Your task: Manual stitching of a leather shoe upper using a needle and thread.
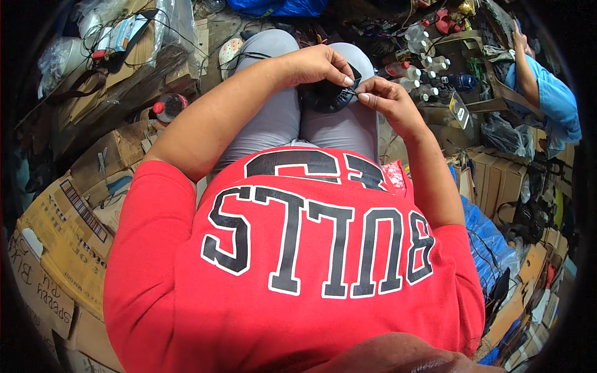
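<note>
At twelve o'clock, over the lap, a rounded, dull black thing (326,99) is pinched by the left hand (316,65) and, at its three-o'clock edge, the right hand (393,102), fingers hiding its top and shadow blurring its details.

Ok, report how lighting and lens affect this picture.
Head view: black corners frame the rounded image, and the yellow carton near the left rim looks bowed; the red shirt is brightly lit; the clear plastic at upper left catches pale glare; the black item is too dark to show much detail.
</note>
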